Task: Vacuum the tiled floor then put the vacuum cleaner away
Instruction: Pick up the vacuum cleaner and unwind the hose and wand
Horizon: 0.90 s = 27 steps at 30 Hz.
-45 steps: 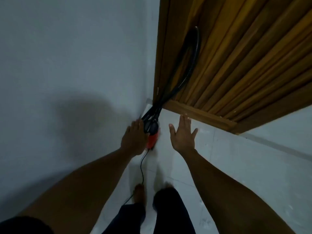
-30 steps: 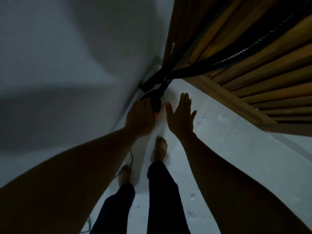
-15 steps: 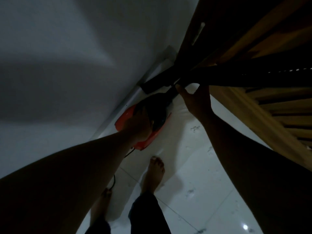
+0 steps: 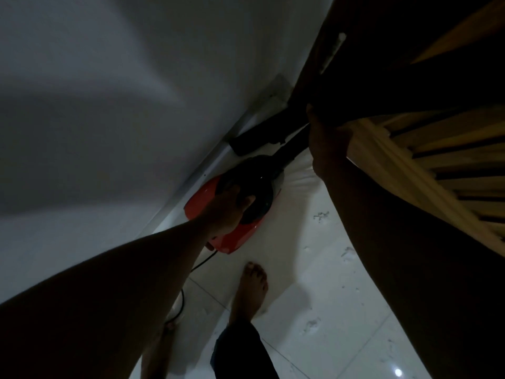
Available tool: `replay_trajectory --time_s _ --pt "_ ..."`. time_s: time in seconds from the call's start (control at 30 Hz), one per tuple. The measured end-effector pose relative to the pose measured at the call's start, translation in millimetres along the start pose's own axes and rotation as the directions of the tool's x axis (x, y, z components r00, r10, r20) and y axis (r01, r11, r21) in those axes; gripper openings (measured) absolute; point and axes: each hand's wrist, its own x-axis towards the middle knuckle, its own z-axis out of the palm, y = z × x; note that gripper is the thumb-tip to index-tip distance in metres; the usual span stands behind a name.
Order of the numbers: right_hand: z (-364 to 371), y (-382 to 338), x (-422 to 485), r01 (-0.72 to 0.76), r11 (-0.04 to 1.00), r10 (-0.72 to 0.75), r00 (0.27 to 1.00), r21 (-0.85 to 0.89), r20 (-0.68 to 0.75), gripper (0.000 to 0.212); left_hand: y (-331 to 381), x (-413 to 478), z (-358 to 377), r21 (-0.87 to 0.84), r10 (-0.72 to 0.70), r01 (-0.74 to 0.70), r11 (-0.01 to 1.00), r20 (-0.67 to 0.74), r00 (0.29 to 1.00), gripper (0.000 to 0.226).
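Left hand: my left hand [image 4: 228, 212] is clamped on the vacuum cleaner [image 4: 240, 203], a glossy red-and-black shell.
Right hand: my right hand [image 4: 326, 143] grips its black hose [image 4: 292, 149].
Floor: shiny white tiled floor [image 4: 314, 296].

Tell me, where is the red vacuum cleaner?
The red vacuum cleaner sits on the tiled floor by the wall, under the left hand.

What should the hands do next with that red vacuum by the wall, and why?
Probably let go. The red and black vacuum cleaner already sits on the white tiled floor against the grey wall, beside the wooden slatted door. The left hand rests on its top, and the right hand holds the black hose. It looks parked.
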Motion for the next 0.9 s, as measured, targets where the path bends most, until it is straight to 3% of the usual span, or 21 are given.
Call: replay_trajectory --time_s 0.07,0.13,0.27,0.4,0.5,0.6,0.67,0.73,0.8,0.9 --pt "-5.6 -0.5 -6.7 0.052 0.998 -0.053 0.999 -0.019 -0.011 0.065 -1.9 0.2 1.3 -0.154 -0.081 0.072 0.985 -0.049 0.996 0.060" --pt "-11.6 -0.5 -13.8 0.104 0.993 -0.105 0.994 -0.046 -0.015 0.047 -5.7 -1.1 1.2 -0.202 -0.082 0.075 0.977 -0.026 0.996 0.068" --pt "-16.9 -5.4 -38.9 0.132 0.991 -0.134 0.989 -0.029 -0.061 0.054 -20.0 -15.4 1.2 -0.228 -0.016 0.015 0.974 -0.004 1.000 0.068" --pt "-13.2 -15.8 -73.9 0.170 0.985 -0.165 0.975 0.028 -0.149 0.034 -33.6 -47.9 -3.7 -0.215 0.015 -0.012 0.977 0.017 1.000 0.063" --pt "-12.2 -25.6 -112.5 0.117 0.988 -0.104 0.985 0.096 -0.138 0.044 -47.3 -80.6 -4.5 -0.130 0.037 -0.035 0.991 0.008 0.999 0.064" --pt "-17.6 -35.7 -160.2 0.121 0.983 -0.094 0.978 0.141 -0.185 0.045 -62.0 -122.9 -6.8 -0.125 0.023 -0.041 0.991 -0.140 0.990 0.071" --pt "-24.3 -41.3 -196.1 0.129 0.978 -0.096 0.976 0.161 -0.198 0.033 -69.5 -153.7 -8.2 -0.054 0.028 -0.042 0.998 -0.236 0.971 0.077" --pt "-30.9 -42.5 -226.5 0.132 0.976 -0.097 0.976 0.174 -0.197 0.022 -77.5 -176.7 -6.9 0.048 0.072 -0.065 0.997 -0.181 0.981 0.072" --pt "-39.6 -41.8 -259.3 0.136 0.973 -0.095 0.972 0.188 -0.214 0.023 -85.7 -199.2 -3.2 0.071 0.128 -0.121 0.990 -0.109 0.986 0.065" --pt "-51.7 -34.8 -294.0 0.108 0.965 -0.049 0.969 0.239 -0.244 0.026 -93.2 -226.7 3.1 0.102 0.192 -0.180 0.978 -0.123 0.974 0.066"
